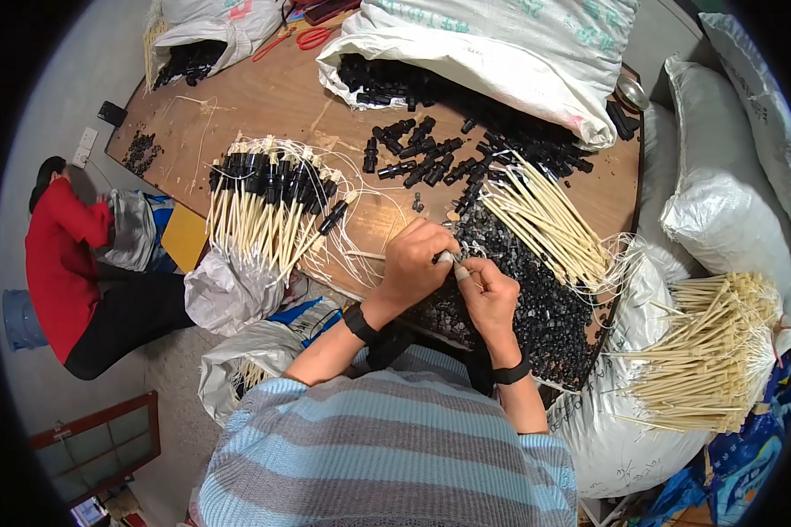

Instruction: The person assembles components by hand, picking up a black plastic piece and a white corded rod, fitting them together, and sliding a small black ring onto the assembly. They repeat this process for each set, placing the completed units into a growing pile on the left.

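My left hand [416, 260] and my right hand [490, 297] meet at the table's near edge, both closed in a pinch, fingertips almost touching. A pale stick [369, 256] with white cord at its end runs into the left side of my left hand. Between the fingertips is something small and dark, mostly hidden. Beneath and beside my right hand spreads a heap of small black pieces [549, 329]. Left of my hands lies a bundle of pale sticks with black sleeves [259, 189]. Bare pale sticks [549, 220] rest on the heap to the right.
Black tubular parts [426, 158] spill from a large white woven sack [501, 66] at the back. Red-handled scissors [312, 39] lie behind. More sticks [703, 351] lie on a sack at the right. Another person in red [66, 246] is at the left.
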A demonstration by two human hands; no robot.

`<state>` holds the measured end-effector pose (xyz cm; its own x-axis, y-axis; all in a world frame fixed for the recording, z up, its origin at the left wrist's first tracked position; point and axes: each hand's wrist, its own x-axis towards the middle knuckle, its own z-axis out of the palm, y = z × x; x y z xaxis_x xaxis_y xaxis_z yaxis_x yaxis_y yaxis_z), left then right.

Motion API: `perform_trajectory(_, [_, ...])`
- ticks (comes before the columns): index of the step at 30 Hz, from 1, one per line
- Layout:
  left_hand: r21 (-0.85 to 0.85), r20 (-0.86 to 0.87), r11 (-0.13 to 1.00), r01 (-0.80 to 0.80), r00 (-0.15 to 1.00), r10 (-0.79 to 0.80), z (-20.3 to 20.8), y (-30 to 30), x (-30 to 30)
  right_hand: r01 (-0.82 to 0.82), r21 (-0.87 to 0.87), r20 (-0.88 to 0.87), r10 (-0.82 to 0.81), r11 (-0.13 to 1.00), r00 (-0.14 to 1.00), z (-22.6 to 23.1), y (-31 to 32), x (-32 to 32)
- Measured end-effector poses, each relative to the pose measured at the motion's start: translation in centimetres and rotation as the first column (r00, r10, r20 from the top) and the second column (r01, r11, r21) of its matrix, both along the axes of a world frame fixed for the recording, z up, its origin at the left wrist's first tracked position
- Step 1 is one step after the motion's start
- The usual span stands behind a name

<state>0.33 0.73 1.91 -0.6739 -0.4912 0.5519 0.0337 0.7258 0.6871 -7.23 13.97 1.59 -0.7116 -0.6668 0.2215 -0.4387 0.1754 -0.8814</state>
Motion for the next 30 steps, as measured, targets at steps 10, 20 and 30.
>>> perform_trajectory(10, [0.113,0.135,0.986,0.123,0.981,-0.138,0.5,-0.3,0.7,-0.016,0.040,-0.085,0.019,0.999,0.996,-0.4,0.0,-0.3])
perform_trajectory(20, [0.747,-0.007,0.642,0.170,0.969,-0.248,-0.9,-0.4,1.0,0.127,0.193,0.053,-0.139,0.973,0.989,-1.4,0.3,-0.8])
perform_trajectory(30, [-0.038,0.205,0.982,0.183,0.964,-0.172,0.4,1.5,0.8,0.089,0.158,0.255,-0.128,0.983,0.958,-0.7,0.0,-1.0])
